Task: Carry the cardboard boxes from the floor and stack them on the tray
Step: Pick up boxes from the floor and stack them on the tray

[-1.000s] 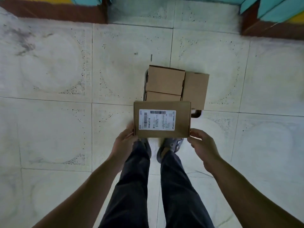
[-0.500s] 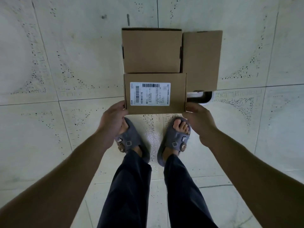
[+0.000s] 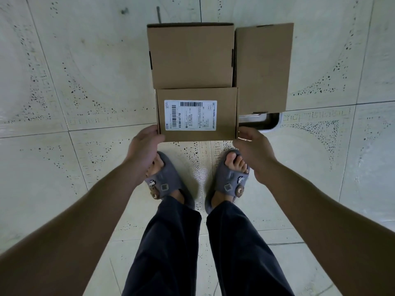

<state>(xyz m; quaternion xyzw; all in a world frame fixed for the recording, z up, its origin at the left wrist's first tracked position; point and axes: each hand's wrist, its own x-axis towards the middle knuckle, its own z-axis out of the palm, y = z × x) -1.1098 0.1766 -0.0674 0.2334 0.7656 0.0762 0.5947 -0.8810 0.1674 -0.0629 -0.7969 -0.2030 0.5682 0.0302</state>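
Box (image 3: pixel 196 114) lowered, left hand (image 3: pixel 145 145), right hand (image 3: pixel 253 147) gripping, perhaps on tray (image 3: pixel 269 123)

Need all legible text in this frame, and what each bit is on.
"413-801-67-710": printed sideways on the white label of the labelled box.
The rest of that label, apart from barcodes: too small to read.
The slipper badges: script lettering, too blurred to read.
The back box and right box: no text visible.
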